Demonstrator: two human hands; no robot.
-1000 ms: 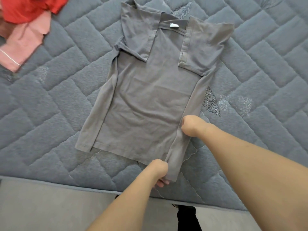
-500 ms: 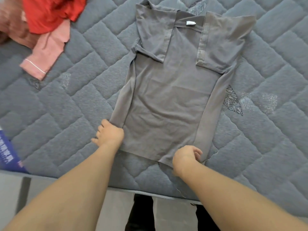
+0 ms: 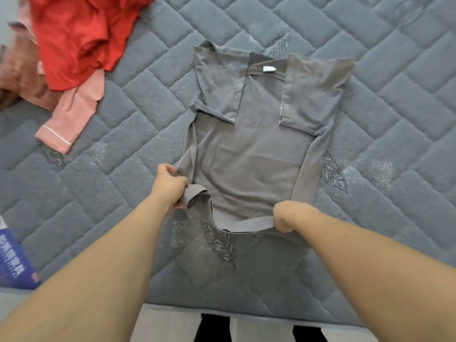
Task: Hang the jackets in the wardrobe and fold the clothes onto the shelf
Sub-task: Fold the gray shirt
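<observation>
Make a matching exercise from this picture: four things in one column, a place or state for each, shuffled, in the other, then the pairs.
Things:
1. grey shirt
2. red garment
3. pink sleeve
4. white label

States:
A. inside the shirt's collar
B. sticking out from under the red cloth
C. crumpled at the upper left
D. hem gripped by the left hand and right hand

Pairs: 1-D, 2-C, 3-B, 4-A

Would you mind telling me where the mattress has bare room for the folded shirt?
The mattress is bare right of the grey shirt, and between it and the red garment. The upper-left corner is crowded with clothes, the pink sleeve included.
</observation>
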